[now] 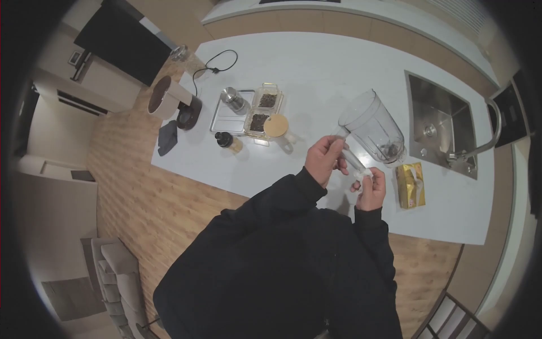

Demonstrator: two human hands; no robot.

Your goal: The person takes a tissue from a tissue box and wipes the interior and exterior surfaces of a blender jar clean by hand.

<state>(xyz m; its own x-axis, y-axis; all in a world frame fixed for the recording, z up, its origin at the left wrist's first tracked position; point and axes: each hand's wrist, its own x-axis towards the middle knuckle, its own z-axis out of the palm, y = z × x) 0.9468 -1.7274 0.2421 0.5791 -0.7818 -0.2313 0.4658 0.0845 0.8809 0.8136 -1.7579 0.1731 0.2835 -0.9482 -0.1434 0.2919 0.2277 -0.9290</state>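
A clear blender jug [374, 125] is tilted above the white counter, its wide mouth toward the upper left and its base toward the lower right. My left hand [325, 160] is closed around the upper part of the jug's handle [353, 159]. Between the fingers of my right hand [371, 190] is a crumpled white tissue [366, 174], pressed against the handle's lower end. Just right of that hand stands a yellow tissue pack [411, 186] with a white tissue sticking out. Part of the handle is covered by my fingers.
A metal tray [221, 122] bears a glass jar [232, 99]. Beside it are a gold wire basket [271, 88], a wooden-lidded container [276, 125] and a black-capped bottle [226, 140]. A corded appliance [189, 113] and dark cloth [167, 138] lie left; a sink [443, 121] is right.
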